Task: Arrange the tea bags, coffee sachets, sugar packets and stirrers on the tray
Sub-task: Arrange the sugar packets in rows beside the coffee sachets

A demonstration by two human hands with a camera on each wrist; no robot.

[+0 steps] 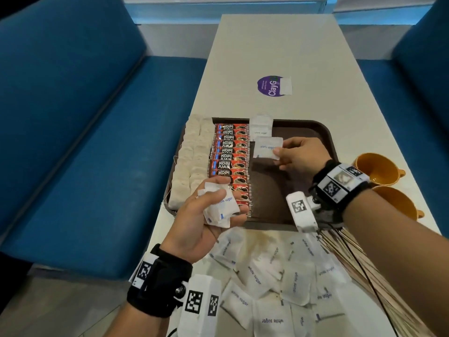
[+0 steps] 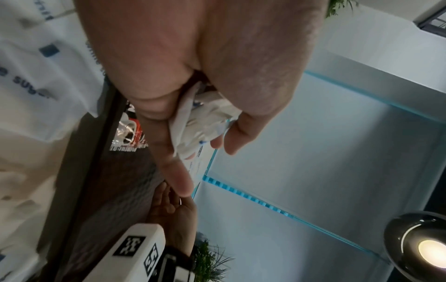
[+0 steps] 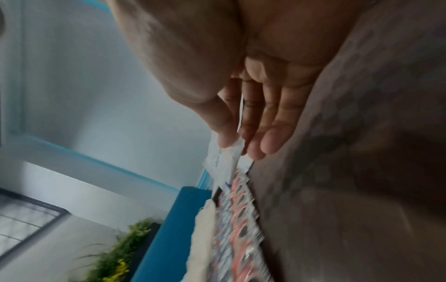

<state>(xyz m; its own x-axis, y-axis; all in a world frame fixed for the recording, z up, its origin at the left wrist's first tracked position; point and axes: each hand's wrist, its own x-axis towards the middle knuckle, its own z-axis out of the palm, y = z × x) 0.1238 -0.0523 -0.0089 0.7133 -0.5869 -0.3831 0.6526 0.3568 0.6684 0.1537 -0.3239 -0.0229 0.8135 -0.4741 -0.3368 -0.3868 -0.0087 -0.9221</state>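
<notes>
A brown tray [image 1: 325, 135] lies across the table. Two columns of tea bags [image 1: 192, 161] fill its left side, with a column of red coffee sachets [image 1: 230, 159] beside them. One white sugar packet [image 1: 261, 127] lies at the tray's far edge. My right hand [image 1: 291, 154] pinches another sugar packet [image 1: 267, 147] just above the tray, right of the sachets; the right wrist view shows that packet [image 3: 223, 162] between thumb and fingers. My left hand [image 1: 209, 215] holds a bunch of sugar packets [image 1: 218, 205] over the tray's near left corner, and the bunch [image 2: 205, 122] shows in its curled fingers.
Loose sugar packets [image 1: 274, 276] are heaped on the table before the tray. Wooden stirrers [image 1: 364, 276] lie at the near right. Two orange cups [image 1: 379, 171] stand right of the tray. A purple sticker [image 1: 269, 85] marks the far table. Blue benches [image 1: 85, 142] flank both sides.
</notes>
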